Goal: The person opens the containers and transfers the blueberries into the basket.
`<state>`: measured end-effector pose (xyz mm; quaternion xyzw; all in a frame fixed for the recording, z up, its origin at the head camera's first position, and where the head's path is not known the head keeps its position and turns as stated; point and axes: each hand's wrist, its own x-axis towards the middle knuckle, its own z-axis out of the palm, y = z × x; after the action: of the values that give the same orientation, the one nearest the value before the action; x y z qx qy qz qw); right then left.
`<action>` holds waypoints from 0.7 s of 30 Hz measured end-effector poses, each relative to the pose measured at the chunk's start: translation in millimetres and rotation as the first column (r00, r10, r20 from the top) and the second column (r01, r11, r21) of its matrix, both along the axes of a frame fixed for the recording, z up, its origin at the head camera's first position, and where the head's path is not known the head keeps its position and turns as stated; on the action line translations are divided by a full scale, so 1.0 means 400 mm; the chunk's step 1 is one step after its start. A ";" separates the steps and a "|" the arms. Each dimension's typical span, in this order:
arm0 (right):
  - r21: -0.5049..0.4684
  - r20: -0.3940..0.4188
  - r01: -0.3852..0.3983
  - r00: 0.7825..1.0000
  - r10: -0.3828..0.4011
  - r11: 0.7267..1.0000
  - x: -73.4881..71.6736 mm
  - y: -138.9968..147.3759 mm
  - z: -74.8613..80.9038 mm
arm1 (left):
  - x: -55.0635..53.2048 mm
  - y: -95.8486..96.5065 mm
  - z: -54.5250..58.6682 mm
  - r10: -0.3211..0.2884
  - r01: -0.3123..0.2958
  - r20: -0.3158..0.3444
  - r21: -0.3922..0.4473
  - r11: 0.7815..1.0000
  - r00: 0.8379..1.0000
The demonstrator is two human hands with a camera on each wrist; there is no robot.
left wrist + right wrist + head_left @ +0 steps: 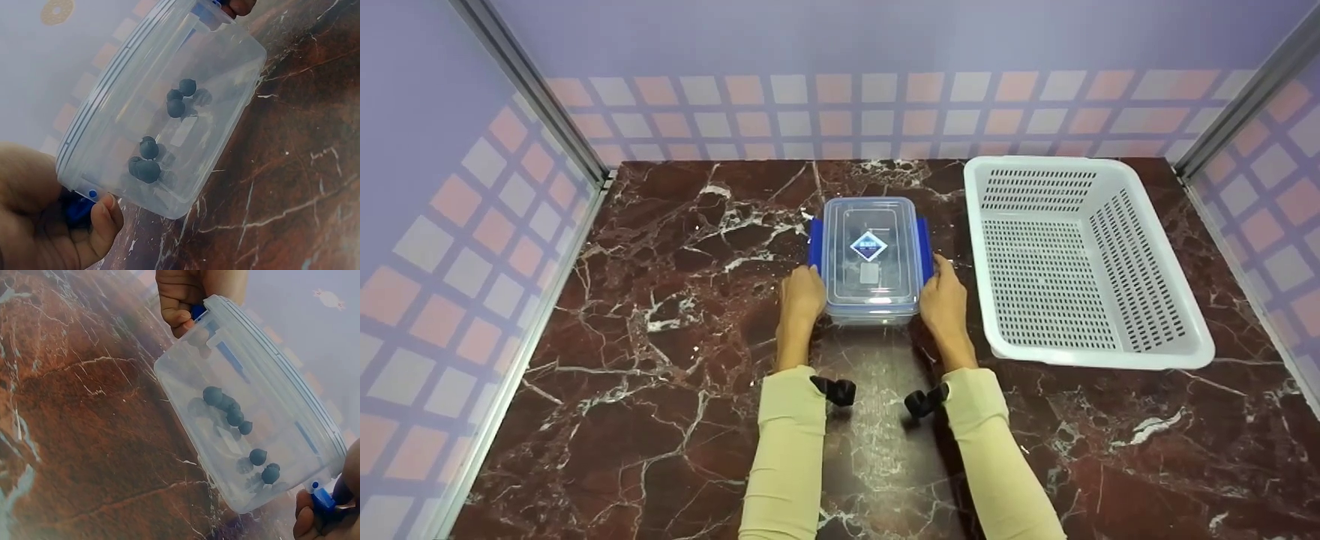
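A clear lidded food container (844, 289) with a diamond-shaped label on its lid sits upright on the marble-patterned table, between both hands. Blue side latches run along its left (816, 244) and right (924, 244) edges, sticking outward. My left hand (802, 294) pinches the near end of the left latch, thumb and fingers curled round it. On the opposite side, my right hand (944, 301) grips the right latch the same way. Through the clear wall, several small dark round berries, like blueberries (148, 171), lie loose on the container's bottom.
To the right of the container stands a white perforated plastic basket (1039, 358), with nothing in it. Tiled-pattern panels (877, 90) enclose the dark red marble-patterned table (660, 420) at the back and both sides. Black wrist mounts (840, 391) project inward from both cuffs.
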<state>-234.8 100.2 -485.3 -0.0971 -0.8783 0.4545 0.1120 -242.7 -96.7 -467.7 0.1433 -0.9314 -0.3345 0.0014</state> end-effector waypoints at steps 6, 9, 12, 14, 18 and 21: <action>0.041 -0.040 0.027 0.999 -0.026 0.999 0.002 0.000 0.005 | 0.001 0.001 -0.006 0.036 -0.035 -0.038 0.027 0.999 0.999; 0.056 -0.101 0.040 0.994 -0.034 0.998 0.004 -0.005 0.001 | 0.009 0.001 0.005 0.056 -0.054 -0.029 0.067 0.996 0.998; 0.052 -0.156 0.037 0.987 -0.029 0.998 0.006 -0.010 -0.002 | 0.014 0.003 0.008 0.079 -0.075 -0.050 0.072 0.995 0.996; 0.040 -0.177 0.031 0.984 -0.023 0.999 0.008 -0.014 0.000 | 0.016 0.006 0.008 0.095 -0.089 -0.088 0.072 0.993 0.992; 0.025 -0.205 0.008 0.979 -0.003 1.000 0.010 -0.019 0.011 | 0.016 0.011 0.009 0.080 -0.066 -0.257 0.060 0.996 0.963; 0.026 -0.218 0.004 0.976 0.002 1.000 0.011 -0.022 0.017 | 0.016 0.017 0.017 0.041 -0.012 -0.352 0.085 0.996 0.935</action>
<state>-230.3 91.5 -478.6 -0.0455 -0.8665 0.4510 0.2092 -236.4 -90.0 -460.7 0.0933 -0.8995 -0.3926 0.1676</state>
